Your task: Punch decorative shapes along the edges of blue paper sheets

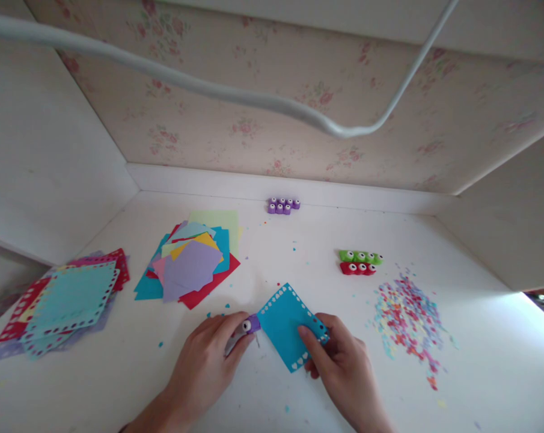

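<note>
My left hand (215,349) is closed round a small purple craft punch (252,325) with a white button. The punch meets the left corner of a blue paper square (283,331). Between thumb and fingers, my right hand (339,361) grips that square at its right corner. Small shapes are punched along several of its edges, hearts among them on the lower right. The lower left edge looks plain. A few blue paper bits (160,344) lie on the white table near my left hand.
Left, punched sheets (77,294) lie stacked, beside a pile of plain coloured paper (193,267). More purple punches (283,206) stand at the back. Green punches (362,257) and red punches (358,268) sit right, near a heap of confetti (409,316). A white cable (208,87) hangs across the top.
</note>
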A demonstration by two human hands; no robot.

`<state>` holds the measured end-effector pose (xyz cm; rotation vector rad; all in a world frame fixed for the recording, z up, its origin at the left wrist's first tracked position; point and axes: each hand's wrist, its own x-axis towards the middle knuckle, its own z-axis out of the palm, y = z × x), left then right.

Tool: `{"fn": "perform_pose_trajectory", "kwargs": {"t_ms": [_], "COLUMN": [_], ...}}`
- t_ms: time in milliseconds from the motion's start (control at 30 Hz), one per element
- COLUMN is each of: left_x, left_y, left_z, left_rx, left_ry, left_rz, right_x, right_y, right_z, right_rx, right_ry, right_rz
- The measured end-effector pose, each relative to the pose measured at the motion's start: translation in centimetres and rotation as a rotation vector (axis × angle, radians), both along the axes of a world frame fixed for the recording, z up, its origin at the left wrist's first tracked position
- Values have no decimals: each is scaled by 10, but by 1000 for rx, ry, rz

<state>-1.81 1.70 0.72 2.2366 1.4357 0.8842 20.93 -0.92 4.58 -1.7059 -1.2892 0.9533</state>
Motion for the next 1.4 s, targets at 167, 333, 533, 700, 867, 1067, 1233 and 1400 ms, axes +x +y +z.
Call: {"fn": "perform_pose_trajectory", "kwargs": {"t_ms": [167, 333, 533, 700, 867, 1067, 1233, 1400], "left_x": [1, 1, 2, 2, 3, 4, 4, 4], "left_y": [2, 1, 1, 1, 1, -1, 0, 0], "left_z": [0, -3, -2, -2, -2, 2, 2, 3], "left_rx": [-3, 19, 36, 42, 50, 45, 60, 87], "left_ry": [0, 7, 19, 18, 13, 18, 23, 31], "left_rz": [0, 2, 7, 27, 46, 52, 33, -13], "right_x": [-3, -4, -6, -7, -11, -16, -18, -18], "right_y": [-2, -5, -9, -11, -13, -16, -15, -12], "right_z": [2, -1, -2, -3, -3, 0, -3, -5], "right_rx": [20, 71, 113, 135, 159, 169, 82, 17], "right_ry": [-15, -38, -32, -28, -27, 45, 59, 77], "right_rz": [-15, -24, -8, -14, -33, -40, -47, -45]}}
